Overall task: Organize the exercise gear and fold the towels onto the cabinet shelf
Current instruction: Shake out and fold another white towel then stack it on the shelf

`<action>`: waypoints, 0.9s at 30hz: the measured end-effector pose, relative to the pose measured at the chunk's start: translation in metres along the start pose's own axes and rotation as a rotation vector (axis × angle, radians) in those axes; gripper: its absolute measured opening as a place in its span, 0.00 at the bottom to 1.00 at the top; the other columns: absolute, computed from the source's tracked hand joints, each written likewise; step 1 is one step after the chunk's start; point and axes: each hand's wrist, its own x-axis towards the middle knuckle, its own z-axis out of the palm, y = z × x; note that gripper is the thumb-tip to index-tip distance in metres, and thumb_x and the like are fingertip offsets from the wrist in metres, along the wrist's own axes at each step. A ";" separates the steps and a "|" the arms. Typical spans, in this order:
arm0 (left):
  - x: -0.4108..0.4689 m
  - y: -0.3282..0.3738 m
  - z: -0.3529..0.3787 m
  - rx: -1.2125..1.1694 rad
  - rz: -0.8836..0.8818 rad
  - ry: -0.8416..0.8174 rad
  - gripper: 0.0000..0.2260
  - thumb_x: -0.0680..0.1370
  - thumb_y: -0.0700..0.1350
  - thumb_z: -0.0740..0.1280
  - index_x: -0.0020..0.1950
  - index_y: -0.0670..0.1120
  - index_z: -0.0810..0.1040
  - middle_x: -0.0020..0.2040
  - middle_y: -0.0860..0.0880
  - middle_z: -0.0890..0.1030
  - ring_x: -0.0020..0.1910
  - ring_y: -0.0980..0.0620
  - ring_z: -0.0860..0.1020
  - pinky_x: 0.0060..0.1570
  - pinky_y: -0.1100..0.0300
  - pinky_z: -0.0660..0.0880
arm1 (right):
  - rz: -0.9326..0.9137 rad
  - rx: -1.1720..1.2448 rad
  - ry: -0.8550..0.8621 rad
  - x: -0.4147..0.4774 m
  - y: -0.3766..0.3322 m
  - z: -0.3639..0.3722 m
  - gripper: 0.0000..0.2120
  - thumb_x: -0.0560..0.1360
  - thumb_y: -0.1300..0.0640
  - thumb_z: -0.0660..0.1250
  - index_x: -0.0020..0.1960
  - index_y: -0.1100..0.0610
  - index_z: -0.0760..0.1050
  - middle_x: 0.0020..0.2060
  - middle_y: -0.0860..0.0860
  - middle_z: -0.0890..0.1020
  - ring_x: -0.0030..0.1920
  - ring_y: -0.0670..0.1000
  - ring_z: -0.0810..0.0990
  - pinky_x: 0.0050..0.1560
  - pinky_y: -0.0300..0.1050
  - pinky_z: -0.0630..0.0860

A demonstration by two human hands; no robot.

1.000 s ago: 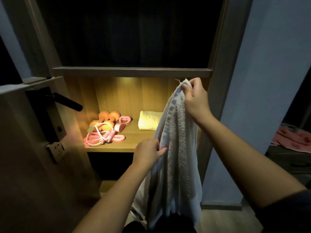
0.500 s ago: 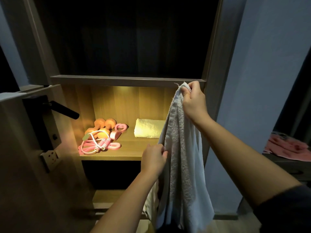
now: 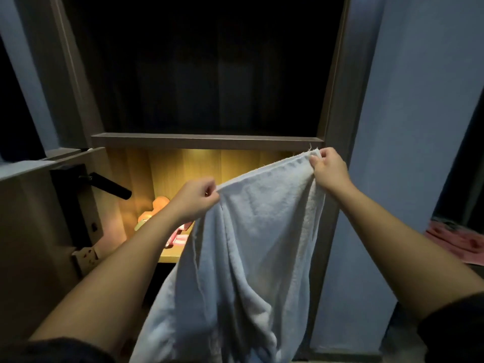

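A pale white towel (image 3: 251,244) hangs spread out in front of the lit cabinet shelf (image 3: 170,256). My right hand (image 3: 328,170) pinches its upper right corner, level with the shelf's top board. Lower and to the left, my left hand (image 3: 195,201) pinches the towel's top edge. Behind my left forearm, orange dumbbells (image 3: 153,210) and a bit of the pink skipping rope (image 3: 178,238) lie on the shelf. The towel hides the folded towel and the shelf's right part.
An open cabinet door with a black lever handle (image 3: 110,184) stands at the left. The dark upper compartment (image 3: 209,74) is above the shelf. A blue wall (image 3: 406,153) fills the right side, with pink cloth (image 3: 455,241) on furniture at the far right.
My left hand has slid up and left along the towel's top edge, spreading the bunched towel wide. My right hand kept its corner. The towel now covers the folded towel on the shelf.
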 end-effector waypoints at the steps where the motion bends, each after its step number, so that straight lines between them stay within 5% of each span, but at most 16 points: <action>1: 0.001 -0.001 -0.002 -0.013 0.004 0.062 0.08 0.79 0.43 0.64 0.40 0.46 0.70 0.37 0.47 0.75 0.35 0.51 0.70 0.35 0.58 0.67 | 0.010 0.033 0.025 0.002 -0.002 0.000 0.08 0.82 0.52 0.59 0.56 0.55 0.72 0.48 0.49 0.76 0.44 0.47 0.74 0.38 0.41 0.66; 6: -0.011 -0.007 0.003 0.169 0.073 0.052 0.06 0.80 0.43 0.64 0.50 0.51 0.68 0.37 0.57 0.73 0.35 0.56 0.72 0.32 0.62 0.66 | -0.007 0.229 0.117 -0.002 -0.021 0.008 0.07 0.82 0.54 0.57 0.50 0.54 0.72 0.41 0.44 0.75 0.41 0.42 0.73 0.33 0.29 0.67; 8: -0.018 -0.011 0.007 0.176 0.096 0.056 0.06 0.81 0.43 0.63 0.53 0.54 0.69 0.37 0.59 0.72 0.36 0.58 0.72 0.31 0.65 0.64 | -0.022 0.278 0.108 -0.008 -0.026 0.015 0.07 0.82 0.54 0.57 0.49 0.54 0.72 0.41 0.44 0.75 0.41 0.41 0.73 0.36 0.32 0.68; 11: -0.027 -0.012 0.009 0.021 0.055 0.148 0.05 0.82 0.41 0.62 0.51 0.52 0.75 0.42 0.56 0.78 0.41 0.55 0.75 0.36 0.62 0.68 | -0.053 0.314 0.001 -0.019 -0.030 0.020 0.08 0.82 0.54 0.57 0.49 0.54 0.72 0.43 0.48 0.77 0.43 0.46 0.74 0.40 0.40 0.71; 18: -0.033 0.009 0.022 -0.239 -0.144 0.304 0.08 0.82 0.40 0.57 0.47 0.44 0.75 0.40 0.50 0.77 0.40 0.53 0.74 0.38 0.60 0.68 | -0.224 0.187 -0.320 -0.065 -0.035 0.031 0.12 0.82 0.49 0.59 0.44 0.52 0.74 0.39 0.47 0.77 0.40 0.45 0.75 0.42 0.38 0.73; 22: -0.043 0.013 0.017 -0.262 -0.155 0.413 0.09 0.77 0.40 0.61 0.37 0.45 0.74 0.31 0.51 0.70 0.30 0.57 0.66 0.31 0.60 0.63 | -0.166 0.157 -0.200 -0.067 -0.032 0.020 0.13 0.82 0.48 0.59 0.43 0.54 0.75 0.38 0.49 0.77 0.40 0.48 0.75 0.42 0.44 0.73; 27: -0.040 0.028 0.004 -0.232 -0.127 0.278 0.08 0.75 0.42 0.62 0.36 0.44 0.76 0.32 0.49 0.74 0.34 0.52 0.70 0.35 0.57 0.65 | -0.031 -0.015 -0.140 -0.063 -0.031 0.016 0.13 0.82 0.45 0.57 0.53 0.52 0.74 0.44 0.45 0.76 0.44 0.45 0.75 0.43 0.39 0.74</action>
